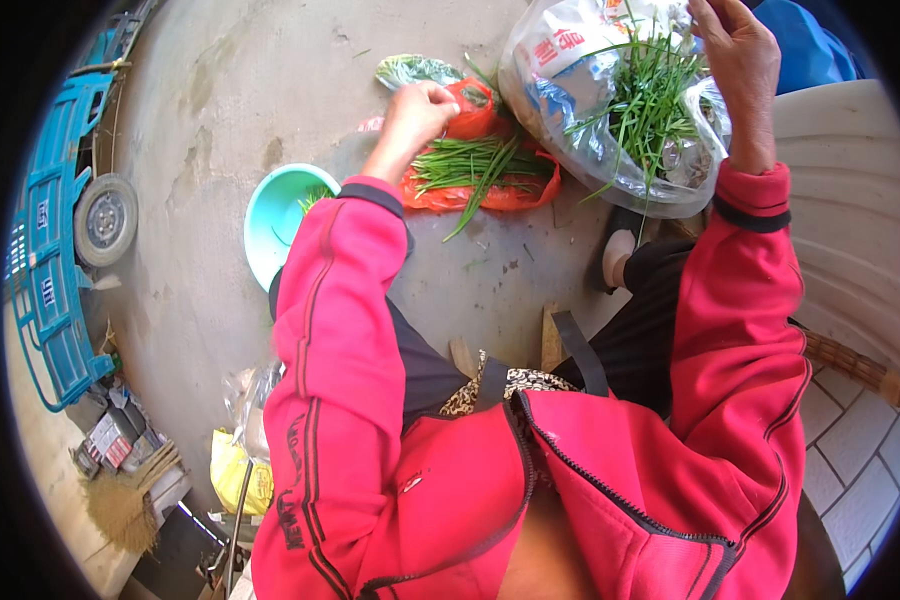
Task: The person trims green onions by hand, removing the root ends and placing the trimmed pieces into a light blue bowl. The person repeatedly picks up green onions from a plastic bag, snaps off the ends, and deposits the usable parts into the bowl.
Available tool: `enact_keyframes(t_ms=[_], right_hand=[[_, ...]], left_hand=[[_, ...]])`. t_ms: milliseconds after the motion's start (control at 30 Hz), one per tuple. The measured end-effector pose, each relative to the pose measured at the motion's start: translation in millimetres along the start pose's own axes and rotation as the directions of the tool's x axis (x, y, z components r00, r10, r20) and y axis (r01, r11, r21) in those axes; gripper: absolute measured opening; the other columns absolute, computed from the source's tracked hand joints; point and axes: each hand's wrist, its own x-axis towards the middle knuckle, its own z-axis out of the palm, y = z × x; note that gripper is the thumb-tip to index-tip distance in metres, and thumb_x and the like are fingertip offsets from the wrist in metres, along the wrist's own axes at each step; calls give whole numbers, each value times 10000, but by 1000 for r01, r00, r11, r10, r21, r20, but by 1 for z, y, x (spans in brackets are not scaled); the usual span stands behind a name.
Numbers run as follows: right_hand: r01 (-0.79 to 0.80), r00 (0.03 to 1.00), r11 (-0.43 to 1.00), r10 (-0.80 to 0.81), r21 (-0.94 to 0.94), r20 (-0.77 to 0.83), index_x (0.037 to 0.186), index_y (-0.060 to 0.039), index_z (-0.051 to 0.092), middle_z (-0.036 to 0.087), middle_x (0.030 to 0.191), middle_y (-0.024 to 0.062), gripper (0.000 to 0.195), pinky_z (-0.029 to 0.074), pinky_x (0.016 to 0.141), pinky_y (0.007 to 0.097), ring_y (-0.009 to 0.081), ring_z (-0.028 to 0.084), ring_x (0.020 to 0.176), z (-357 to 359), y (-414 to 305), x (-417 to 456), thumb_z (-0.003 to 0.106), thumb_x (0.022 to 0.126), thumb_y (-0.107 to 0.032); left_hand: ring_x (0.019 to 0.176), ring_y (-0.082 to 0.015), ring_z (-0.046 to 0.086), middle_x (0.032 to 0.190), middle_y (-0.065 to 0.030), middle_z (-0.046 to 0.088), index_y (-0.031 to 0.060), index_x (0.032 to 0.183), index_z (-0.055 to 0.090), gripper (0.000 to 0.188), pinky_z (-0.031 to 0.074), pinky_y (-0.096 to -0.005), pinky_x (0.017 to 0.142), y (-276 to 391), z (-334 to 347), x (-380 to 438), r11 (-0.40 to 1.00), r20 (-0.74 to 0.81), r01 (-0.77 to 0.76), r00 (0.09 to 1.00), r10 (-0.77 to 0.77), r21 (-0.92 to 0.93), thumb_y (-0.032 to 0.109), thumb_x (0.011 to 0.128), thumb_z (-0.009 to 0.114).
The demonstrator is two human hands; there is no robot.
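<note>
My left hand (418,120) is over a red plastic bag (469,196), its thumb and fingertips close together; whether they pinch anything is unclear. Long green leafy stalks (469,161), which look like garlic chives, lie across the bag. My right hand (746,71) is raised at the upper right, fingers bent, beside a tangle of thin green leaves (656,97). Those leaves spread over a large clear plastic bag (604,176) with crumpled plastic inside. The fingertips meet the picture's top edge, so their grip is hidden.
A turquoise basin (262,225) with some greens stands by my left leg. Beyond the red bag lies a plastic-wrapped green vegetable (412,71). A large white ribbed container (847,195) is at right. A blue cart (56,225) and straw broom (124,510) are at left.
</note>
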Motion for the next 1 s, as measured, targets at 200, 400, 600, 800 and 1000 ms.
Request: enact_keyframes(t_ms=[200, 400, 600, 800, 1000], right_hand=[[-50, 914, 924, 196, -379, 355, 1184, 16, 619, 705, 985, 171, 472, 516, 767, 316, 229, 689, 892, -3, 56, -15, 663, 876, -339], [-149, 865, 974, 213, -173, 454, 1122, -23, 659, 710, 932, 108, 309, 505, 685, 263, 143, 650, 770, -4, 4, -41, 681, 875, -209], [-225, 832, 945, 313, -238, 458, 1096, -45, 674, 706, 895, 97, 255, 497, 646, 255, 136, 644, 737, -4, -7, -52, 692, 855, -126], [-228, 821, 956, 292, -186, 491, 1079, -52, 675, 695, 868, 105, 251, 502, 639, 280, 167, 652, 731, -1, -5, -53, 693, 841, -128], [-2, 847, 990, 76, -140, 526, 997, -58, 680, 679, 871, 174, 222, 520, 704, 408, 337, 659, 802, 11, -17, -59, 669, 817, -187]], left_hand=[[572, -132, 604, 610, -44, 625, 78, 784, 698, 69, 467, -301, 467, -226, 100, -30, 925, 177, 250, 935, -308, 287, 108, 789, 636], [902, -345, 668, 863, -155, 695, 83, 925, 706, 209, 517, -433, 785, -242, 157, -83, 752, -6, 477, 846, -534, 455, 227, 774, 700], [1003, -346, 640, 1020, -188, 670, 63, 1015, 665, 308, 513, -459, 833, -226, 185, -54, 721, -32, 373, 898, -439, 585, 231, 766, 732], [838, -325, 663, 857, -146, 679, 39, 918, 685, 221, 530, -429, 747, -235, 191, -48, 747, 15, 297, 925, -380, 595, 180, 753, 726], [461, -156, 523, 609, -57, 591, 63, 731, 618, 190, 443, -318, 447, -177, 122, -17, 831, 547, 531, 651, -526, 166, 187, 759, 760]])
